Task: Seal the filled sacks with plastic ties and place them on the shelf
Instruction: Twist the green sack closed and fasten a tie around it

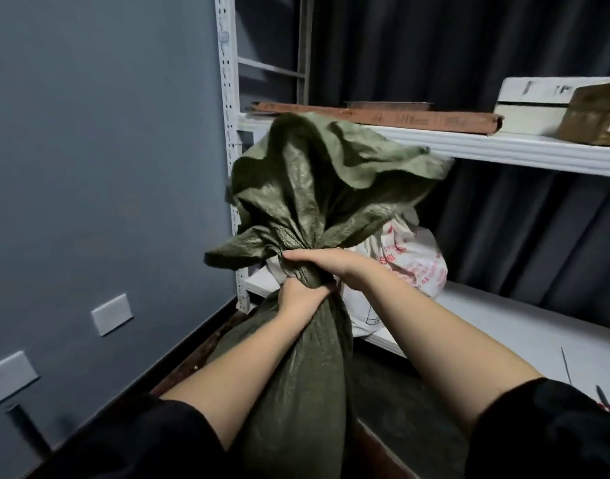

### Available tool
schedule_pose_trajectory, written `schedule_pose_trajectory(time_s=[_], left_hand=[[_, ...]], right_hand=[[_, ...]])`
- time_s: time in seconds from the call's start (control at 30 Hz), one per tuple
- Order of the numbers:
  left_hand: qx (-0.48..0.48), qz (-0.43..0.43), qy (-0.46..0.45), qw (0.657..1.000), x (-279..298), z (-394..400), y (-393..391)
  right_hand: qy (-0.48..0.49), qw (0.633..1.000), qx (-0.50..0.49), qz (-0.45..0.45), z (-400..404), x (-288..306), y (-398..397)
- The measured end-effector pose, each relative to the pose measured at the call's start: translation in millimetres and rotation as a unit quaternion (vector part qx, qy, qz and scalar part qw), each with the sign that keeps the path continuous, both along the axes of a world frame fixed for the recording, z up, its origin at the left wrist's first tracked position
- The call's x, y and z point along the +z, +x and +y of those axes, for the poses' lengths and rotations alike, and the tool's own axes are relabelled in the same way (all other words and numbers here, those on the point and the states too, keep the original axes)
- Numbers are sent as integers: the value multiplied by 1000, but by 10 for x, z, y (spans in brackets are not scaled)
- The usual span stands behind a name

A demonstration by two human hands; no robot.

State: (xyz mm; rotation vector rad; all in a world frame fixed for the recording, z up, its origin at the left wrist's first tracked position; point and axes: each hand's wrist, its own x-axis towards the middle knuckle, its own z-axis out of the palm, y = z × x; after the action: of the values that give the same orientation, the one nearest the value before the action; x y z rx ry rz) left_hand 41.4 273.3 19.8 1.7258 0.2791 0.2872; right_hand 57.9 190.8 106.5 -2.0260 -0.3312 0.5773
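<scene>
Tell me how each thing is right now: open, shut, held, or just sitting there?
Green sack: filled, neck bunched shut, held upright by both hands; no tie visible.
Left hand: fingers curled round the sack's neck.
Right hand: grips the neck just above the left.
White sack: sits on the lower shelf, behind the green one.
Flat brown box: lies closed on the upper shelf.

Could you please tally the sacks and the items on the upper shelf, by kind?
Green sack, neck held by left hand and right hand: 1
White sack, lower shelf: 1
Flat brown carton, upper shelf: 1
White box: 1
Brown box: 1
Total: 5
</scene>
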Motion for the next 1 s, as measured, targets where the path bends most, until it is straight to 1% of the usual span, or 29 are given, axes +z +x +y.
schedule_pose_trajectory(time_s=[0.03,0.1,0.2,0.23,0.27,0.3,0.33,0.37,0.4,0.43,0.47,0.5,0.57,0.6,0.67,0.7,0.8,0.9,0.93,0.97,1.0], left_hand=[[2,-14,2,1000,22,-6,-5],[-1,-4,-1,1000,108,29,-46],[-19,51,-92,994,177,164,-110],[-39,68,-124,989,185,221,-124],[-62,84,-146,984,196,285,-148],[-79,98,-167,978,203,346,-165],[-92,107,-180,973,205,394,-178],[-98,116,-189,970,204,436,-188],[-100,118,-191,969,210,460,-202],[-104,116,-193,969,201,465,-211],[-109,110,-193,969,189,442,-226],[-115,107,-202,967,181,405,-242],[-141,126,-209,959,157,347,-254],[-167,140,-197,956,148,339,-262],[-220,155,-183,946,151,364,-277],[-238,163,-175,941,151,389,-272],[-278,192,-157,928,177,438,-304],[-278,213,-171,921,170,500,-298],[-275,215,-175,921,160,536,-291],[-268,212,-181,922,155,571,-293],[-255,208,-198,923,132,614,-290]], right_hand=[[-7,1000,13,-1,-11,20,17],[-32,999,29,-7,-66,65,26],[-81,996,46,-8,-231,38,101],[-79,996,39,-30,-278,-5,120],[-64,994,22,-87,-320,-72,134],[-57,981,2,-184,-362,-157,138],[-71,946,-9,-317,-405,-245,127],[-92,883,-1,-461,-433,-321,102],[-111,807,30,-579,-454,-379,82],[-128,738,73,-659,-465,-425,72],[-154,691,123,-696,-465,-456,82],[-189,667,170,-700,-453,-467,96],[-241,637,240,-692,-406,-432,126],[-257,618,263,-695,-379,-410,141],[-278,585,277,-710,-335,-388,197],[-281,576,273,-718,-314,-397,225],[-263,569,272,-730,-224,-478,298],[-212,562,279,-750,-101,-498,359],[-210,567,284,-744,-58,-466,370],[-222,583,297,-723,-23,-421,364],[-250,610,311,-685,6,-366,335]])
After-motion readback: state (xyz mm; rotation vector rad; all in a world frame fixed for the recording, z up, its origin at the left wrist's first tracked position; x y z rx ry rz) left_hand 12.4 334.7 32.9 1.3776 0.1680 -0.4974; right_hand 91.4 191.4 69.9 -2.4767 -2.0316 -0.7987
